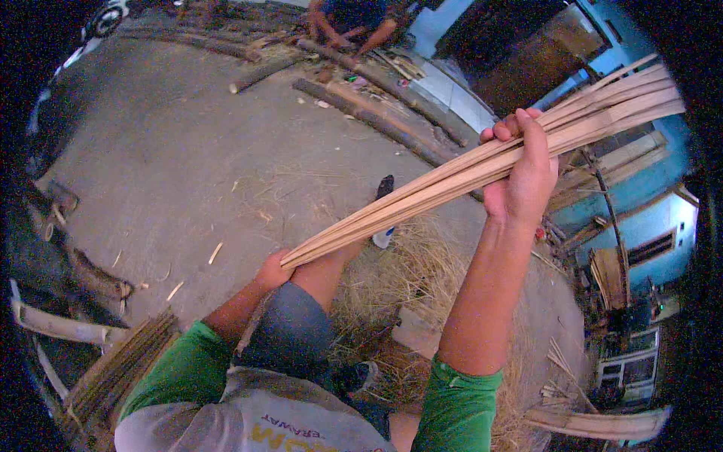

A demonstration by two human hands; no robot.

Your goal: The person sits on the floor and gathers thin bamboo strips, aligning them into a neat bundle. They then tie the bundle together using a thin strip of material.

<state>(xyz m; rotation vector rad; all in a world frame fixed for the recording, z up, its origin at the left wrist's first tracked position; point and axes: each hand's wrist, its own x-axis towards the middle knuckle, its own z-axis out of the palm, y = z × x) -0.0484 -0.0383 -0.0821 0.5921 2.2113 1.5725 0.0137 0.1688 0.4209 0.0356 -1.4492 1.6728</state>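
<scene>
A long bundle of thin, pale wooden strips (429, 188) slants across the view from lower left to upper right. My right hand (523, 166) wraps round its upper part, with the thumb over the strips. Beyond that hand the ends fan out toward the right. My left hand (280, 270) closes on the lower end, just above my knee; its fingers are mostly hidden. The strips are gathered tightly between the two hands.
Logs (376, 120) lie on the concrete floor (166, 158) ahead, where another person (350, 26) sits working. Shavings (429, 271) pile up beside my leg. A bundle of darker strips (124, 361) lies at the lower left, and a curved plank (602, 423) at the lower right.
</scene>
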